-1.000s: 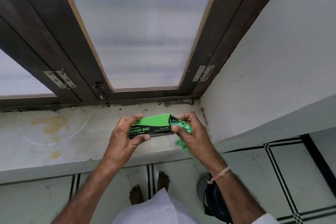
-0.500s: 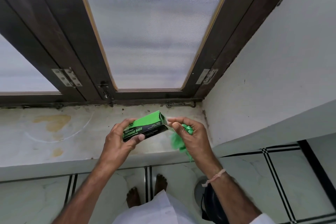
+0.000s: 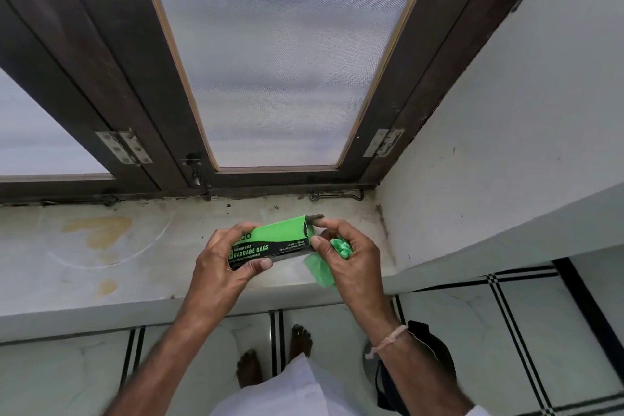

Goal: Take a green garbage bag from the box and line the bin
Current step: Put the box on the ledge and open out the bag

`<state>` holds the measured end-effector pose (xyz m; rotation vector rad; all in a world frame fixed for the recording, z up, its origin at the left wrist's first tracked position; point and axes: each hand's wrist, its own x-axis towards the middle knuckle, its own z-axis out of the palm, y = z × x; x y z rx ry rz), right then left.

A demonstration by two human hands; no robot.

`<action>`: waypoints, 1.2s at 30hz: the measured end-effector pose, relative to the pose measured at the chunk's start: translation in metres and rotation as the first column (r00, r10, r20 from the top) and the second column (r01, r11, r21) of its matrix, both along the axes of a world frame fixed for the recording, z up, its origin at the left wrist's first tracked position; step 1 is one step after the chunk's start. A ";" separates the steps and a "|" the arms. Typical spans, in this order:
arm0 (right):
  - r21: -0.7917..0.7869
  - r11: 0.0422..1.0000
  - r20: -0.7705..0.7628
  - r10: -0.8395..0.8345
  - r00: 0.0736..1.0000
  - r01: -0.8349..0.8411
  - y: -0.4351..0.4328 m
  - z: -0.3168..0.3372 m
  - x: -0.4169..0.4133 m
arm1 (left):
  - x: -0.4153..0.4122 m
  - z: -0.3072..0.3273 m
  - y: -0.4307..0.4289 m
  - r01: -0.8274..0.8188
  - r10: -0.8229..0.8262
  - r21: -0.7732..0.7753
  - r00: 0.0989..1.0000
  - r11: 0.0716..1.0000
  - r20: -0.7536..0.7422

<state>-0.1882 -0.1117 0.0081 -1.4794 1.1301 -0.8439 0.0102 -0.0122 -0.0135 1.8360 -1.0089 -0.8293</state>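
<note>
Tilting less steeply than half a second ago, the green box [image 3: 270,242] sits gripped in the left hand [image 3: 223,267]; the right hand [image 3: 347,257] pinches a crumpled green bag [image 3: 341,248] at its open end.

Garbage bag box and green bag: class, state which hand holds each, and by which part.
Left hand grips the garbage bag box around its closed end; right hand pinches the bunched green bag at the open end.
</note>
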 end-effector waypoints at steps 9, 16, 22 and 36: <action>-0.067 0.998 0.013 -0.002 1.000 0.003 0.004 0.000 0.001 | 0.002 -0.001 0.001 -0.023 0.022 -0.012 0.999 1.000 -0.049; 0.241 0.943 0.087 -0.257 0.963 0.230 0.007 0.001 0.006 | 0.000 0.002 -0.001 -0.042 0.041 -0.038 0.999 0.998 -0.026; 0.349 0.912 0.222 -0.303 0.927 0.214 0.016 0.012 0.010 | 0.001 0.001 -0.002 -0.041 0.042 -0.037 0.999 0.998 0.015; 0.156 0.978 0.125 -0.157 0.980 0.137 0.011 0.004 0.011 | 0.000 0.008 -0.001 -0.035 0.043 -0.062 0.991 0.997 0.130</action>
